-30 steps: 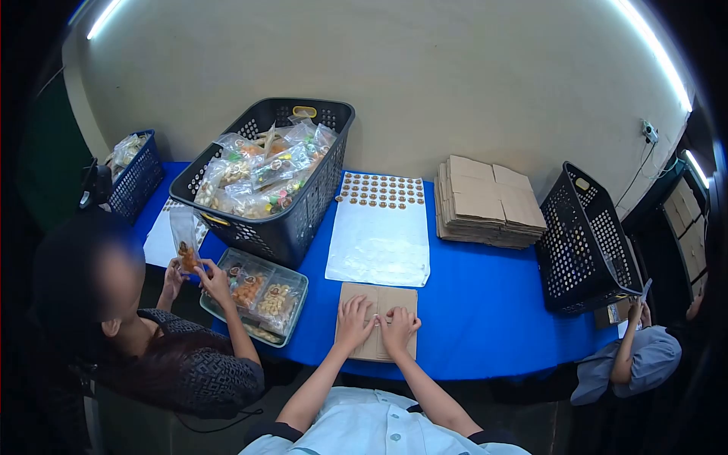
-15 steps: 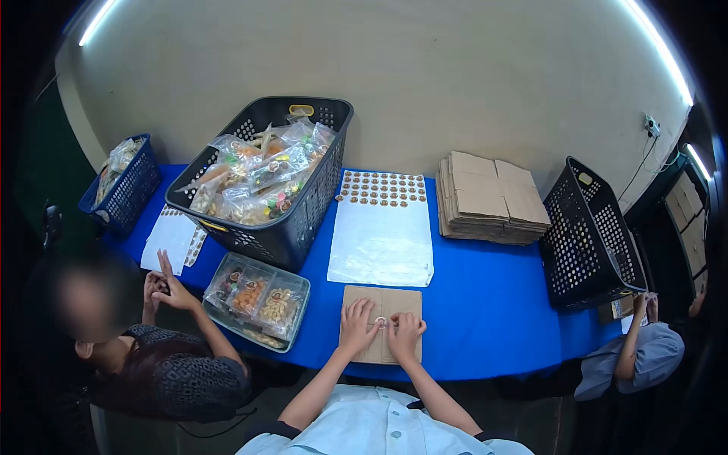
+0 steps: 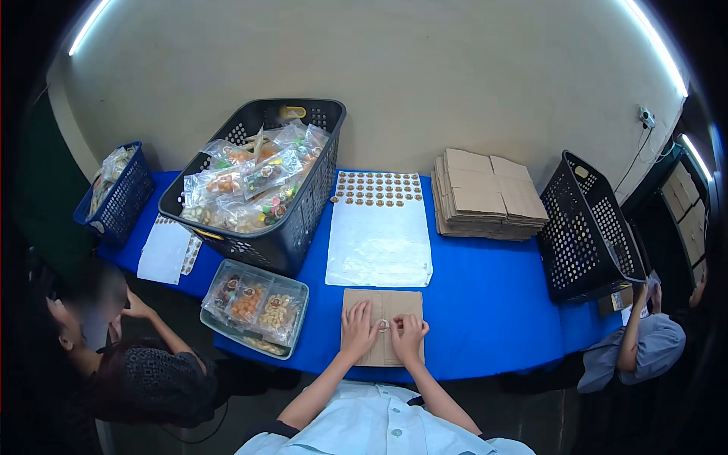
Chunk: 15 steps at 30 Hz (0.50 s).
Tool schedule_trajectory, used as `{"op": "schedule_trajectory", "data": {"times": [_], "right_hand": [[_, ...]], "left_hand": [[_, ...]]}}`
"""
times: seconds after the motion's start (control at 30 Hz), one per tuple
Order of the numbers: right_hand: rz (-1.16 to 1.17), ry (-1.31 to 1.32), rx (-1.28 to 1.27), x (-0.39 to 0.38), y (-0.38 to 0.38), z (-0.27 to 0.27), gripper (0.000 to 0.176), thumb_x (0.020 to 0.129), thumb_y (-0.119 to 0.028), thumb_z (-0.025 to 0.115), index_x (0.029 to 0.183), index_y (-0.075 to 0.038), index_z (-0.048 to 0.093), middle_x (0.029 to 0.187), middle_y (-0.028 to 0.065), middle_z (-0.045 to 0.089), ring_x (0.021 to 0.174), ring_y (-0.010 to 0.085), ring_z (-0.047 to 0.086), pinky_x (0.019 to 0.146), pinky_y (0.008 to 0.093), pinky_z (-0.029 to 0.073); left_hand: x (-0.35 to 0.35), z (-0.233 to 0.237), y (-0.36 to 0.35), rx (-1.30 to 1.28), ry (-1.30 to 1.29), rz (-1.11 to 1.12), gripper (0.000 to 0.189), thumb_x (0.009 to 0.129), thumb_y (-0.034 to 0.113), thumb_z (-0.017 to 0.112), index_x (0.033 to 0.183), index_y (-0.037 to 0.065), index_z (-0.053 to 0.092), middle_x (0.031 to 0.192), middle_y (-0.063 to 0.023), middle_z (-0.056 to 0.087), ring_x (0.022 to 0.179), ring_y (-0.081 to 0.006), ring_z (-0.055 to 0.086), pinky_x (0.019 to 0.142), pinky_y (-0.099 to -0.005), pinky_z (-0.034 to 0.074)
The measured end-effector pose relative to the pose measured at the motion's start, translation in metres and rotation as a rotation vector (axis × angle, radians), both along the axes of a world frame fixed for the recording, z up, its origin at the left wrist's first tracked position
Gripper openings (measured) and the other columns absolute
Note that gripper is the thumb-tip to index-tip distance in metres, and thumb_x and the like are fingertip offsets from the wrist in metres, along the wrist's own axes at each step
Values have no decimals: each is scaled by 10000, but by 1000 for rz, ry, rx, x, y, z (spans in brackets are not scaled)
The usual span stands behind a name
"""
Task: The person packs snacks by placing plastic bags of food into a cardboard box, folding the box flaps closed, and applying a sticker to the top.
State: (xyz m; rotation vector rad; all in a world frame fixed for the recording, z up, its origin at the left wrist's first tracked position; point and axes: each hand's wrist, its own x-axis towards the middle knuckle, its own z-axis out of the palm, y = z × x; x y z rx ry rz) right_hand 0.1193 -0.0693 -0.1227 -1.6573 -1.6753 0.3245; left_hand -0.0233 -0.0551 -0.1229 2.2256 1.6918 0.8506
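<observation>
A folded flat cardboard box (image 3: pixel 365 302) lies on the blue table in front of me. My left hand (image 3: pixel 359 329) rests on its left half, fingers stretched out flat, the thumb at a small round sticker (image 3: pixel 384 324) in the middle of the cardboard. From the other side, my right hand (image 3: pixel 408 337) meets the sticker with bent fingers pinched at its edge. Beyond the box is a white sticker sheet (image 3: pixel 378 246) with rows of round brown stickers along its top. A clear plastic tub (image 3: pixel 218 324) with bagged snacks stands to the left.
A large black basket (image 3: pixel 303 220) full of snack bags stands back left, with a smaller blue basket (image 3: pixel 121 199) beyond. Stacked flat cardboard boxes (image 3: pixel 485 189) and another black basket (image 3: pixel 584 243) are at right. One person (image 3: pixel 159 371) sits at left, another (image 3: pixel 637 341) at right.
My hands stay at the sticker with little visible movement. The person at left has drawn their hands back from the table and raised them near the head. The view has shifted slightly.
</observation>
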Motion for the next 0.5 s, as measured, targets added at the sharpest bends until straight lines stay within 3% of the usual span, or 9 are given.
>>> {"op": "schedule_trajectory", "data": {"times": [0.2, 0.3, 0.4, 0.5], "right_hand": [[-37, -227, 74, -8, -2, 5, 139, 750, -203, 633, 832, -103, 581, 836, 37, 541, 888, 204, 466, 860, 400, 238], [-8, -232, 58, -5, 1, -1, 163, 746, -213, 641, 850, -104, 578, 839, 38, 539, 894, 206, 463, 859, 401, 234], [37, -52, 33, -2, 0, 5, 132, 760, -189, 614, 855, -105, 578, 837, 40, 535, 895, 211, 460, 856, 401, 231], [33, -154, 53, -4, -3, 7, 118, 766, -174, 600, 860, -106, 578, 837, 42, 534, 895, 209, 460, 851, 397, 231]], "left_hand": [[0, 0, 0, -6, -26, -3, 583, 824, 329, 542, 1287, 26, 358, 1279, -124, 401, 1234, -279, 312, 1035, -486, 146], [-3, 1, -1, -8, -40, -23, 584, 811, 341, 558, 1275, 36, 377, 1280, -118, 402, 1237, -279, 312, 1035, -486, 149], [-4, 1, -3, 1, -9, -33, 575, 800, 340, 571, 1259, 39, 397, 1280, -112, 405, 1238, -280, 315, 1034, -487, 156], [-4, 5, -5, 9, -20, -33, 560, 796, 326, 576, 1245, 38, 409, 1281, -108, 407, 1236, -280, 320, 1035, -487, 159]]}}
